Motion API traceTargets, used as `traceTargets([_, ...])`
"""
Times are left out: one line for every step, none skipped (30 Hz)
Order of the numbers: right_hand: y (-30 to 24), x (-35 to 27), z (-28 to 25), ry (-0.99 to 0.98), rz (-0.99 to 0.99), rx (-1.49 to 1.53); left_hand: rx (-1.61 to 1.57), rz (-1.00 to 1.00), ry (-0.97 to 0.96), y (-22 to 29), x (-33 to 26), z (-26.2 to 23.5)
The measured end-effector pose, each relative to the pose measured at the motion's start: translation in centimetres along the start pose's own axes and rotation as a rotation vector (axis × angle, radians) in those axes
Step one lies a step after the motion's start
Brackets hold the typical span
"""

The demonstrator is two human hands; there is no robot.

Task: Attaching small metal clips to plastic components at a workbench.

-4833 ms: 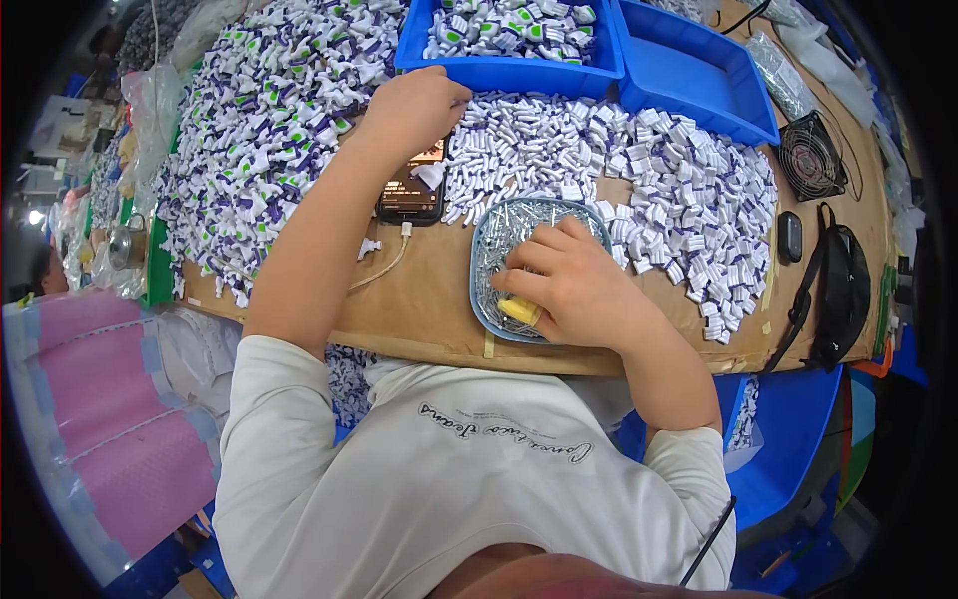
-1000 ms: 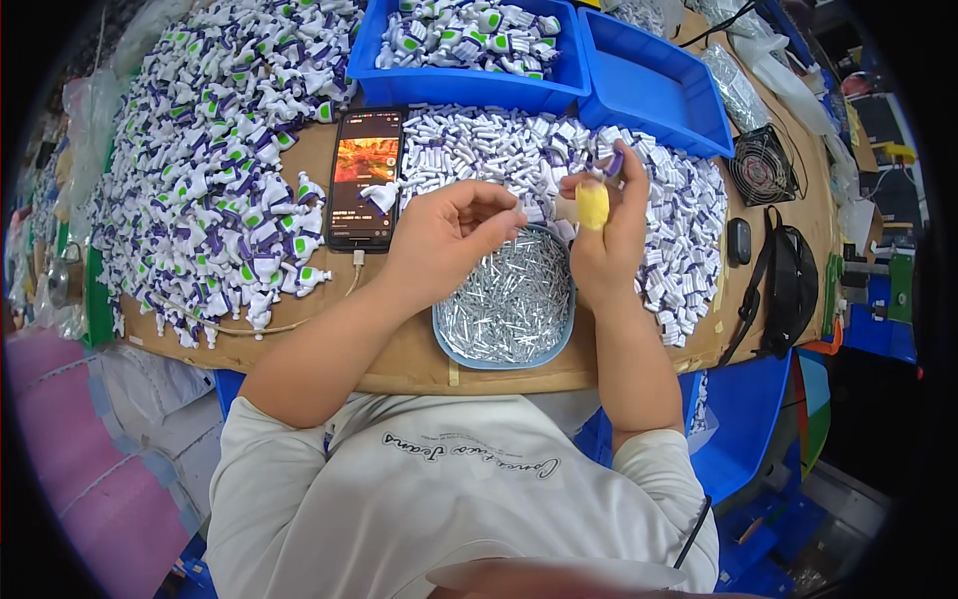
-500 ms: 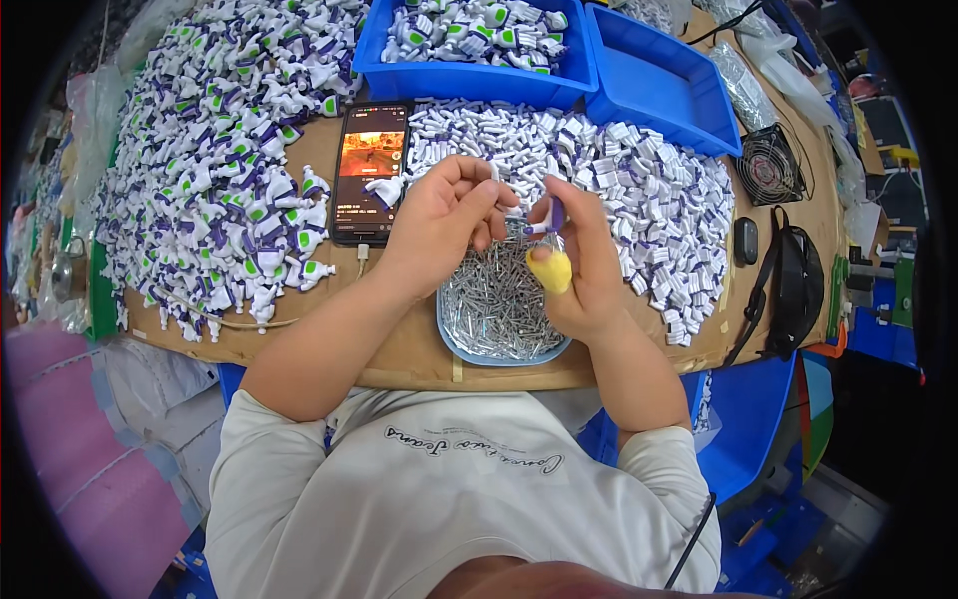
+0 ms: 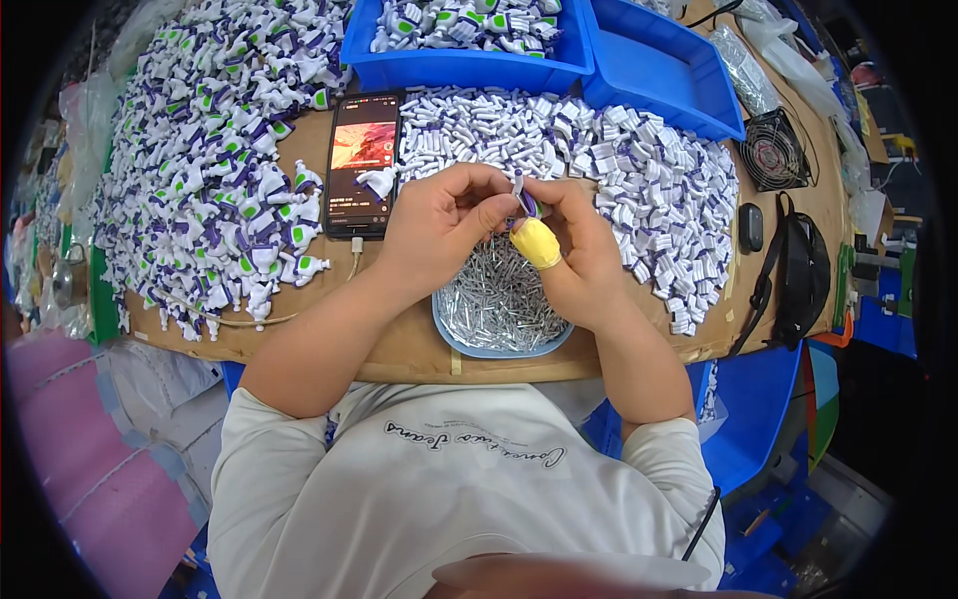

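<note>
Over a light blue tub (image 4: 504,352) full of small metal pins (image 4: 499,299), my two hands meet fingertip to fingertip. A small white and purple plastic toy part (image 4: 530,204) is pinched in my right hand (image 4: 584,262), whose thumb wears a yellow cover (image 4: 536,244). Closed in a pinch against that part is my left hand (image 4: 439,228); what its fingertips hold is hidden. Just beyond my hands spreads a pile of small white and purple parts (image 4: 469,130). Another heap of ridged white and purple pieces (image 4: 664,215) lies to the right.
A big heap of white, purple and green toy bodies (image 4: 215,170) covers the left side. A phone (image 4: 359,150) on a cable lies beside it, a white piece (image 4: 377,181) on its edge. Farther back stand two blue bins (image 4: 469,72). A fan (image 4: 771,150) and black pouch (image 4: 801,270) lie right.
My hands have come together: the right moved left with the plastic part until it met the left hand's fingertips. The view has shifted slightly.
</note>
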State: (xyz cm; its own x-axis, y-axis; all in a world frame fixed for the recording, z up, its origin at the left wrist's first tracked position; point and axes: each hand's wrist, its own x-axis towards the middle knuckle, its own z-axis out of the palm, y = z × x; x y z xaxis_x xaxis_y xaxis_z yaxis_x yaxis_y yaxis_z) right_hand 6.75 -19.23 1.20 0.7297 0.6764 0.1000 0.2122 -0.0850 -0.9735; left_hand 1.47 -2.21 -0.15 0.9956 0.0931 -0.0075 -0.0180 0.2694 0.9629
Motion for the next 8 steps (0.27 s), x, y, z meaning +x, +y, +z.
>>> traceTargets([0.0, 0.0, -0.1, -0.031, 0.028, 0.008, 0.110, 0.076, 0.012, -0.3, 0.0, -0.1])
traceTargets([0.0, 0.0, -0.3, -0.031, 0.029, 0.009, 0.219, 0.152, 0.023, -0.4, 0.1, -0.2])
traceTargets([0.1, -0.1, -0.5, -0.048, 0.050, 0.037, 0.219, 0.152, 0.022, -0.2, 0.1, -0.3])
traceTargets([0.2, -0.1, -0.6, -0.066, 0.072, 0.066, 0.469, 0.330, 0.005, 0.2, 0.3, -0.5])
traceTargets([0.2, 0.0, -0.6, -0.066, 0.072, 0.067, 0.721, 0.509, -0.013, 0.6, 0.3, -0.7])
traceTargets([0.2, 0.0, -0.5, -0.074, 0.090, 0.112, 0.722, 0.508, -0.013, 0.8, 0.2, -0.8])
traceTargets([0.2, 0.0, -0.5, -0.081, 0.108, 0.156, 0.766, 0.485, -0.045, 1.0, 0.2, -0.9])
traceTargets([0.3, 0.0, -0.4, -0.087, 0.105, 0.207, 0.809, 0.463, -0.079, 1.2, 0.2, -1.0])
